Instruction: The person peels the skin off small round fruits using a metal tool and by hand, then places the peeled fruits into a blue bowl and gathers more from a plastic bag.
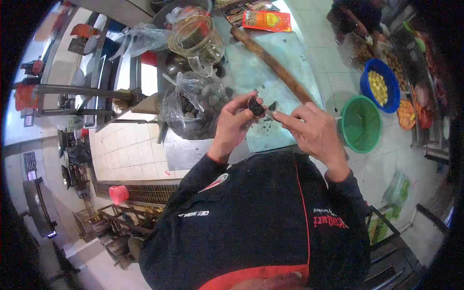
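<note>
My left hand (233, 125) pinches a dark, opened nut or seed (256, 107) between thumb and fingers, above a pale blue-green cutting board (275, 137). In my right hand (313, 132) is a thin metal utensil (269, 113), its tip against the nut; most of it is hidden by the fingers, so its kind is unclear. Black crumbs and a dark shell piece (273, 105) lie on the board below. A long wooden rod (272, 65) crosses the board, its near end by my right hand. Left of my left hand sits a clear plastic bag (192, 103) of roundish grey nuts.
Beyond the bag stands a clear jug (197, 43). An orange packet (267, 21) lies at the board's far edge. On the right are a green basin (361, 124) and a blue basket (380, 85) of pale yellow pieces. Another person (357, 18) works at the upper right.
</note>
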A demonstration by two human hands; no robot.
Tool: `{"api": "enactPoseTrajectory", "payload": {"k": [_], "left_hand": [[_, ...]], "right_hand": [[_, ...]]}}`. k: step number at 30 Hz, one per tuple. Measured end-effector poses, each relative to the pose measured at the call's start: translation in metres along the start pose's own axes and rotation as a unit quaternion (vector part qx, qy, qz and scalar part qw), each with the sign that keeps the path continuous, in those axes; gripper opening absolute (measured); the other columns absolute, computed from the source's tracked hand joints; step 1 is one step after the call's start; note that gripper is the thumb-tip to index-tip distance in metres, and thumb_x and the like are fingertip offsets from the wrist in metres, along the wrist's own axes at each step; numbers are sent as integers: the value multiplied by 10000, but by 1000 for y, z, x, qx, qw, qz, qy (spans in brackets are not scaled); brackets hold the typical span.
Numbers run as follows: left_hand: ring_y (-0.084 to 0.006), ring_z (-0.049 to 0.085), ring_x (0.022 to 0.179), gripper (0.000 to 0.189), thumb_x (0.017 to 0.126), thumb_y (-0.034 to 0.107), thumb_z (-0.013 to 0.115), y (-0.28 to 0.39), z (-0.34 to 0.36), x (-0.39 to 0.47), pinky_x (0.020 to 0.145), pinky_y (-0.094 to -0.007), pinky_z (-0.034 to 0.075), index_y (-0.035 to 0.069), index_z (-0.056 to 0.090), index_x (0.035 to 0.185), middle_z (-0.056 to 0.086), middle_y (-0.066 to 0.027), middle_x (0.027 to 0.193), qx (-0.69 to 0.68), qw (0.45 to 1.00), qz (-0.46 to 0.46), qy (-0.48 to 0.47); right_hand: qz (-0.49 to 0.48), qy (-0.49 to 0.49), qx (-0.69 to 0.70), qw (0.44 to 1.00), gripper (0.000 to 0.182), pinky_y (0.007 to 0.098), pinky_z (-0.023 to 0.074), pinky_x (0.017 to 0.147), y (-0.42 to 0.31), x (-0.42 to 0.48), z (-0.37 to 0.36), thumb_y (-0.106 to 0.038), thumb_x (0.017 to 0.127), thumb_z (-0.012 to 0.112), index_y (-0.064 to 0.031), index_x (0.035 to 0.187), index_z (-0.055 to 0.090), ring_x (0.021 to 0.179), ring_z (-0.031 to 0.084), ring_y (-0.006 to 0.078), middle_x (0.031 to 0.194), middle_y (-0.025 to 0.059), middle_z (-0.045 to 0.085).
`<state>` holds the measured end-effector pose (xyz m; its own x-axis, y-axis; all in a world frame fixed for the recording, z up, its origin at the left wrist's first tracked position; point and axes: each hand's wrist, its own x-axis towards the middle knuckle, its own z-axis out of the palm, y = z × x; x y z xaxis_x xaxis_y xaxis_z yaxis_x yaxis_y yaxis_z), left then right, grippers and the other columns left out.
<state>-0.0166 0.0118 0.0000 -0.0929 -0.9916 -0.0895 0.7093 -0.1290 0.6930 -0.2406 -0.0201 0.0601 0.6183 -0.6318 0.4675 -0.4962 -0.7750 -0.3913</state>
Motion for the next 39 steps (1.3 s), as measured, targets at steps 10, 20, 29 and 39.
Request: {"api": "enactPoseTrajectory", "payload": {"k": [10,20,29,39], "left_hand": [[-215,615,974,531,767,88,699,6,5,-3,830,-313,503,-9,514,1255,616,-97,1083,134,990,-15,36],[-234,622,955,523,790,116,727,3,5,0,867,-351,505,-13,522,1253,624,-120,1076,32,999,-30,-17],[-196,601,979,555,794,172,740,-11,8,0,831,-300,513,25,495,1270,602,-78,1086,45,999,-4,14],[-148,596,908,445,792,-9,652,-19,16,-1,777,-256,471,28,563,1226,639,-84,1022,117,988,81,54]], "right_hand": [[-30,-71,-9,997,373,331,440,521,-6,11,-12,-100,695,666,-235,1041,693,631,537,200,673,7,531],[-40,-74,18,996,295,340,432,521,-4,15,-18,-98,706,667,-188,986,692,642,545,201,670,9,517],[-25,-49,-63,996,267,303,459,507,-9,5,-8,-95,726,594,-200,961,664,660,564,162,683,-9,514],[28,-8,-40,999,230,315,458,489,-17,1,5,-128,731,615,-181,949,668,617,579,174,690,2,531]]}}
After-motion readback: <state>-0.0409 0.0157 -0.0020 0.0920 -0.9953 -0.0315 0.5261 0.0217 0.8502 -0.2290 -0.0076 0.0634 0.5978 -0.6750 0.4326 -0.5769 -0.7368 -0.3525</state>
